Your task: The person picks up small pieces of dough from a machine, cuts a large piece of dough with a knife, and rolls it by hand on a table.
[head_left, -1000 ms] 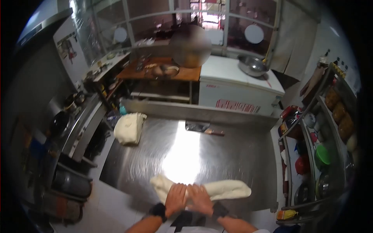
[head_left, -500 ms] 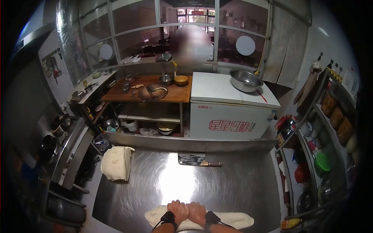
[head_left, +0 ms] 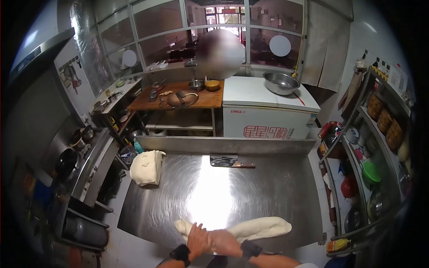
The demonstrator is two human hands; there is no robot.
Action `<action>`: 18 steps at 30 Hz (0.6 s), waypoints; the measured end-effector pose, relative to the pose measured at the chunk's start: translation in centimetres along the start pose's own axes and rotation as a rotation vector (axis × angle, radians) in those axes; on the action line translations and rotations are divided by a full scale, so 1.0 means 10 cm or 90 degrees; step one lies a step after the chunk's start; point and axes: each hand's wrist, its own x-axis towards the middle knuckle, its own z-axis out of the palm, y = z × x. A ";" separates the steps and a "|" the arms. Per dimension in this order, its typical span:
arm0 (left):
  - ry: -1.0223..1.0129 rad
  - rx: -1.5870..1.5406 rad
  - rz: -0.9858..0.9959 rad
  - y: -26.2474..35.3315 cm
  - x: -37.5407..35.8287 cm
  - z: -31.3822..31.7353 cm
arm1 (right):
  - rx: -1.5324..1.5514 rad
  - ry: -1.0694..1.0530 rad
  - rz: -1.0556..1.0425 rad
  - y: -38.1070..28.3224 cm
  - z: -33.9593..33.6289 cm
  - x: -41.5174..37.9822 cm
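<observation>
A long roll of pale dough (head_left: 263,227) lies across the near part of the steel worktop (head_left: 263,192). My left hand (head_left: 199,239) is closed on the dough near its left end, fingers pressed together. Right beside it and touching it, my right hand (head_left: 225,242) is also closed on the dough; it is blurred and its fingertips are hidden. The dough's left end sticks out past my left hand, and a longer part stretches to the right. Both wrists wear dark bands.
A big block of dough (head_left: 146,168) sits at the worktop's left edge. A cleaver (head_left: 225,161) lies at the back. Beyond stand a white chest freezer (head_left: 263,120) with a steel basin (head_left: 281,83) and a wooden table (head_left: 208,101). A loaded shelf (head_left: 361,154) is on the right.
My view has shifted, so the worktop sits higher in it. My hands still press on the dough; their grip has turned, and the dough's right part now slants up to the right.
</observation>
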 end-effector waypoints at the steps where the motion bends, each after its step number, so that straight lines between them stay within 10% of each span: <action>1: 0.035 -0.370 -0.203 0.05 -0.32 0.10 | 0.069 0.021 -0.049 -0.06 0.23 -0.09; 5: -0.012 0.173 -0.083 0.06 -0.45 0.42 | 0.050 0.039 -0.038 0.03 0.51 -0.01; 18: -0.094 0.218 -0.112 -1.00 1.18 0.42 | -0.035 -0.087 0.304 1.06 0.35 1.25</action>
